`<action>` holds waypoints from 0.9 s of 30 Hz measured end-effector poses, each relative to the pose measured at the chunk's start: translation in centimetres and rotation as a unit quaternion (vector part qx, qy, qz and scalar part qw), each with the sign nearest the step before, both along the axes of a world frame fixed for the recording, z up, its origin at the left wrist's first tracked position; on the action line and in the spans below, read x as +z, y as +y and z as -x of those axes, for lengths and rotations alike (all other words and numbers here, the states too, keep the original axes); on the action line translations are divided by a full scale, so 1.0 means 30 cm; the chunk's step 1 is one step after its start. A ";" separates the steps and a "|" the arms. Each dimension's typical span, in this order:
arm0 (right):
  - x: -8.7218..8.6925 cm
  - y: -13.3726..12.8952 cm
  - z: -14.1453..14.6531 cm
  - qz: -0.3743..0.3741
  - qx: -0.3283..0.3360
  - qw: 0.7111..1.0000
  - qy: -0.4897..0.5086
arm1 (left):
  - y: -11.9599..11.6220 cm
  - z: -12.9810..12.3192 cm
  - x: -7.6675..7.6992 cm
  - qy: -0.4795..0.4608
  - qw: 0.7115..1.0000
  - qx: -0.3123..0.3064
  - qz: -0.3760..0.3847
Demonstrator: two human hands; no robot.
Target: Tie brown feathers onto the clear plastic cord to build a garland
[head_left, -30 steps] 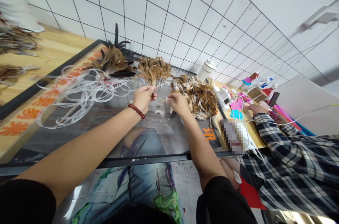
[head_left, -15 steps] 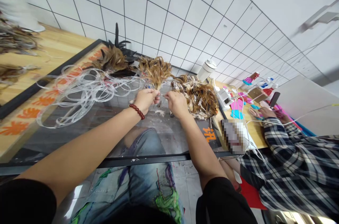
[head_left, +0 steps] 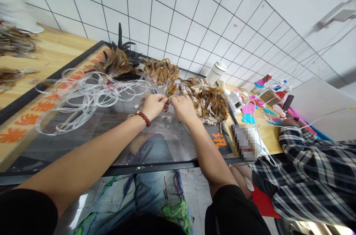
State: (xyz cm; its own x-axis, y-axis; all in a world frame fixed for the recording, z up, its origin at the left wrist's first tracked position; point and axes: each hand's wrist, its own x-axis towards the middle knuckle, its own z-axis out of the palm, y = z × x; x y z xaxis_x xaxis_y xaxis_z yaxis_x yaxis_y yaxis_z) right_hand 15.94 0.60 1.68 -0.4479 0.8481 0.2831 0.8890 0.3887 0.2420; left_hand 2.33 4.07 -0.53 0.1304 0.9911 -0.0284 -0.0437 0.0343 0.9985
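Note:
My left hand (head_left: 155, 106), with a red bead bracelet (head_left: 143, 118) at its wrist, is closed in a pinch over the glass-topped table. From its fingertips a brown feather (head_left: 171, 87) points up and away. My right hand (head_left: 184, 109) is closed too, its fingertips meeting those of the left at the feather's base. What the right fingers pinch is hidden. Just beyond the hands lies a bunch of brown feathers (head_left: 161, 70). A larger feather heap (head_left: 210, 102) sits right beside my right hand. Loose coils of clear plastic strip (head_left: 91, 96) spread left of my left hand.
Dark and brown feathers (head_left: 118, 60) stand at the table's back left. A white lidded cup (head_left: 216, 72) is against the tiled wall. To the right are a white charger (head_left: 236, 101) with cables, a blurred-out device (head_left: 244, 143) and a co-worker's plaid sleeve (head_left: 294, 140).
My right hand has moved left until its fingertips meet my left hand's. The feather at the fingers now looks smaller. The co-worker's hands have drawn back to the right.

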 end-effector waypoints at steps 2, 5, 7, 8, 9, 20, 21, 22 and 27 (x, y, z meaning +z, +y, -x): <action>0.002 0.001 -0.003 0.000 -0.004 1.000 0.009 | -0.010 0.001 0.009 0.007 1.000 -0.016 0.004; 0.000 0.002 -0.009 -0.001 -0.008 1.000 0.024 | -0.017 0.003 0.015 0.012 0.999 -0.040 0.012; -0.003 0.000 -0.011 -0.001 -0.007 0.999 0.040 | -0.017 0.004 0.014 0.018 0.998 -0.058 0.016; -0.005 -0.001 -0.012 -0.003 -0.011 0.998 0.056 | -0.017 0.004 0.014 0.019 0.997 -0.067 0.019; -0.006 -0.001 -0.013 -0.009 -0.022 0.996 0.082 | -0.016 0.003 0.014 0.015 0.997 -0.069 0.026; -0.030 0.050 -0.047 0.321 -0.007 0.663 0.676 | -0.025 0.027 0.047 -0.149 0.948 -0.202 0.196; -0.028 0.048 -0.045 0.351 0.003 0.626 0.696 | -0.026 0.029 0.049 -0.151 0.939 -0.226 0.211; -0.026 0.045 -0.043 0.365 0.008 0.599 0.713 | -0.028 0.031 0.051 -0.155 0.932 -0.243 0.218; -0.019 0.038 -0.030 0.320 -0.021 0.569 0.758 | -0.035 0.033 0.051 -0.170 0.923 -0.283 0.198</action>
State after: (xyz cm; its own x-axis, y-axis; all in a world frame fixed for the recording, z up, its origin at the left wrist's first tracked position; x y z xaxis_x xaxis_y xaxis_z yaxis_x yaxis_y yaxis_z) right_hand 16.84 1.74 1.12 -0.0759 0.9956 -0.0551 -0.0993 -0.0626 -0.9931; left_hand 1.33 3.02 0.99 0.6921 0.6821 -0.2361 -0.2159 0.5078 0.8340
